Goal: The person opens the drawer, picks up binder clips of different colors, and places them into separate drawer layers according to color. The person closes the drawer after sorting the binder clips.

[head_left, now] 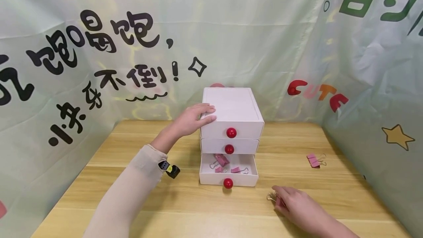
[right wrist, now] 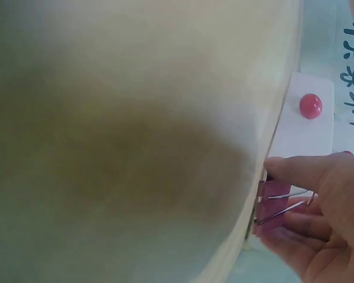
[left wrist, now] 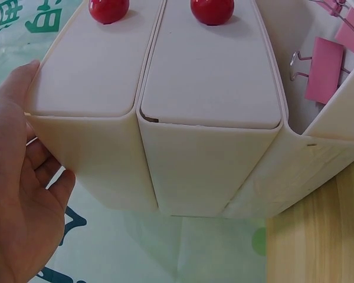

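A white drawer box (head_left: 231, 104) with red knobs stands at the middle of the table. My left hand (head_left: 195, 119) rests on its upper left edge; in the left wrist view the fingers (left wrist: 44, 168) lie along the side of the box. The bottom drawer (head_left: 213, 179) is pulled out, and several pink binder clips (head_left: 222, 160) lie inside. To the right and in front of the box, low over the table, my right hand (head_left: 299, 206) pinches a pink binder clip (right wrist: 273, 203), its wire handles showing in the right wrist view.
Another pink binder clip (head_left: 314, 160) lies on the wooden table (head_left: 158, 208) at the right. The two upper drawers, with red knobs (head_left: 231, 132), are closed. Printed cloth (head_left: 264, 47) hangs behind the table and along both sides.
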### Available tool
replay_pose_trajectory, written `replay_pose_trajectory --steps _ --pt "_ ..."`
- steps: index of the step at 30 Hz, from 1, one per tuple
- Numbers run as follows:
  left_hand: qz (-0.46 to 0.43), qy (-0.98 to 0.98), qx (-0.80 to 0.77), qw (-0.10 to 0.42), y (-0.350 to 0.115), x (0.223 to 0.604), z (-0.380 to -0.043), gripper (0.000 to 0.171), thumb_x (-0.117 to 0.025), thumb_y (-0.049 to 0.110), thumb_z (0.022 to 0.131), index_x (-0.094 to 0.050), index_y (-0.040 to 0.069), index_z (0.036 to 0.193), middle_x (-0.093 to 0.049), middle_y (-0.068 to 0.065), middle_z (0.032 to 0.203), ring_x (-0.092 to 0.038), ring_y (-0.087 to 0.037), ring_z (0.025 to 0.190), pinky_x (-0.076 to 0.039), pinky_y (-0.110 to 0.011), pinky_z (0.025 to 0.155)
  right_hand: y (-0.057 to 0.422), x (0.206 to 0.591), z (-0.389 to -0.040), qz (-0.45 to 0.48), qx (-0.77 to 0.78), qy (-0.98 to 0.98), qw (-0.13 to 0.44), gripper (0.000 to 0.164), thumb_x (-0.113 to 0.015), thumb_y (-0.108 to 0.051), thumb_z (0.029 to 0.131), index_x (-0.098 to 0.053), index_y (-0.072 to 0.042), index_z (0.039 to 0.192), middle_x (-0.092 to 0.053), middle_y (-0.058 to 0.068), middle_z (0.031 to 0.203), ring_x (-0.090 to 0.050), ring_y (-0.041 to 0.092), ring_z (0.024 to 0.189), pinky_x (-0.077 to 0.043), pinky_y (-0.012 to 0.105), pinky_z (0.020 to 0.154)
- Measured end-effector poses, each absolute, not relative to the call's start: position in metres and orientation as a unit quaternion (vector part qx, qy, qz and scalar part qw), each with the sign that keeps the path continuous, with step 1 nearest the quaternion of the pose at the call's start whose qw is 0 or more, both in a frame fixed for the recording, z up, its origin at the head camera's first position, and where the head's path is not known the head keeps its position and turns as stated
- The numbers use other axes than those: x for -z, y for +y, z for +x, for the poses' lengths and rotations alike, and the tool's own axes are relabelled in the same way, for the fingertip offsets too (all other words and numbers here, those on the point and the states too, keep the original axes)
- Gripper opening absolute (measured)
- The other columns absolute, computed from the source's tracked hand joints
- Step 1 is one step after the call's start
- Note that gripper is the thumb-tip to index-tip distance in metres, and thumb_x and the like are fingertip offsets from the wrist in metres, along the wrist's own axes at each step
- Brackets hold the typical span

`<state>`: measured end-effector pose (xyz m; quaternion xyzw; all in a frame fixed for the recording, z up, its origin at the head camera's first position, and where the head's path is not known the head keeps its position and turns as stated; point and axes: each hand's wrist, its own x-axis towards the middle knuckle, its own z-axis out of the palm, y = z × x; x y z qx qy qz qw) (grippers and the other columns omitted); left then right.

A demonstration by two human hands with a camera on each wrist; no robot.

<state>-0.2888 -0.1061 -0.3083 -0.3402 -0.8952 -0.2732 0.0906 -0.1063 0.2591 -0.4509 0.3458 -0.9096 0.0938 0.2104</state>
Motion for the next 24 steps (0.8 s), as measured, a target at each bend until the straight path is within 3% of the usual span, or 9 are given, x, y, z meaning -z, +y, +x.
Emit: replay_pose_trajectory --steps 3,5,9,12,16,24 --pt "-0.339 -0.895 0.275 0.09 -0.107 0.309 -0.289 0.051 -0.054 0.046 0.098 -0.059 0.011 0.136 -0.05 -0.005 0.145 -0.036 -0.023 0.14 -0.025 -0.04 0.116 0.256 0.446 -0.109 0.354 -0.088 -0.903 0.226 0.055 -0.087 -0.013 0.068 -0.063 0.001 0.116 -0.057 -0.011 0.083 -0.054 0.002 0.071 -0.056 0.028 0.061" --pt "-0.338 -0.895 0.277 0.09 -0.107 0.309 -0.289 0.051 -0.055 0.045 0.098 -0.059 0.011 0.136 -0.05 -0.005 0.145 -0.036 -0.023 0.14 -0.025 -0.041 0.116 0.254 0.442 -0.112 0.367 -0.085 -0.895 0.238 0.054 -0.085 -0.018 0.074 -0.063 0.002 0.119 -0.061 -0.008 0.088 -0.058 0.005 0.074 -0.058 0.03 0.064" --pt "-0.338 -0.895 0.277 0.089 -0.107 0.308 -0.289 0.051 -0.054 0.045 0.098 -0.059 0.012 0.136 -0.05 -0.005 0.145 -0.036 -0.023 0.14 -0.025 -0.041 0.116 0.249 0.435 -0.119 0.398 -0.079 -0.872 0.275 0.044 -0.056 -0.034 0.099 -0.062 0.002 0.124 -0.062 -0.005 0.092 -0.059 0.006 0.077 -0.058 0.031 0.067" --pt "-0.338 -0.896 0.275 0.09 -0.106 0.309 -0.289 0.051 -0.054 0.045 0.098 -0.058 0.012 0.136 -0.049 -0.005 0.146 -0.036 -0.023 0.14 -0.025 -0.041 0.116 0.246 0.431 -0.126 0.417 -0.075 -0.854 0.302 0.053 -0.032 -0.036 0.105 -0.062 0.002 0.125 -0.061 -0.004 0.092 -0.061 0.012 0.081 -0.058 0.034 0.069" --pt "-0.337 -0.896 0.273 0.089 -0.106 0.309 -0.288 0.051 -0.054 0.045 0.098 -0.058 0.012 0.136 -0.049 -0.005 0.146 -0.036 -0.023 0.14 -0.025 -0.041 0.116 0.242 0.425 -0.132 0.427 -0.078 -0.845 0.312 0.054 -0.03 -0.036 0.105 -0.063 0.002 0.124 -0.065 0.005 0.103 -0.066 0.023 0.091 -0.058 0.041 0.072" --pt "-0.338 -0.895 0.278 0.086 -0.105 0.308 -0.288 0.05 -0.055 0.044 0.098 -0.059 0.011 0.136 -0.049 -0.005 0.146 -0.035 -0.023 0.14 -0.024 -0.041 0.116 0.237 0.411 -0.14 0.433 -0.098 -0.844 0.302 0.044 -0.038 -0.034 0.104 -0.063 -0.007 0.129 -0.068 0.007 0.113 -0.068 0.023 0.095 -0.058 0.041 0.074"
